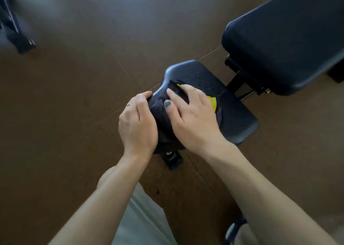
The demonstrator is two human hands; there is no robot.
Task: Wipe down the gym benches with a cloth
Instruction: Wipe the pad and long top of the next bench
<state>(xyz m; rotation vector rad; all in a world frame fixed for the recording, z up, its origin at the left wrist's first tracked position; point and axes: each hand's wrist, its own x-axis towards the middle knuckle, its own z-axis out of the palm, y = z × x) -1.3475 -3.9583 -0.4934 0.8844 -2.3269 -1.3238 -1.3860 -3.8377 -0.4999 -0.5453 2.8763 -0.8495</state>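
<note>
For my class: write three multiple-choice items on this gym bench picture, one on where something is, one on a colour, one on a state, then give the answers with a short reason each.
1. Where does the cloth lie?
A. on the seat pad
B. on the floor
C. on the back pad

2. What colour shows on the cloth beside the right hand?
A. red
B. yellow
C. white

3. What is the state of the far part of the seat pad?
A. torn open
B. covered by a towel
C. beaded with droplets

Answers
1. A: the dark cloth is pressed onto the near end of the seat pad, under both hands, with the left hand at the pad's edge.
2. B: a yellow patch peeks out by the fingers.
3. C: small shiny droplets dot the pad beyond the cloth.
</note>
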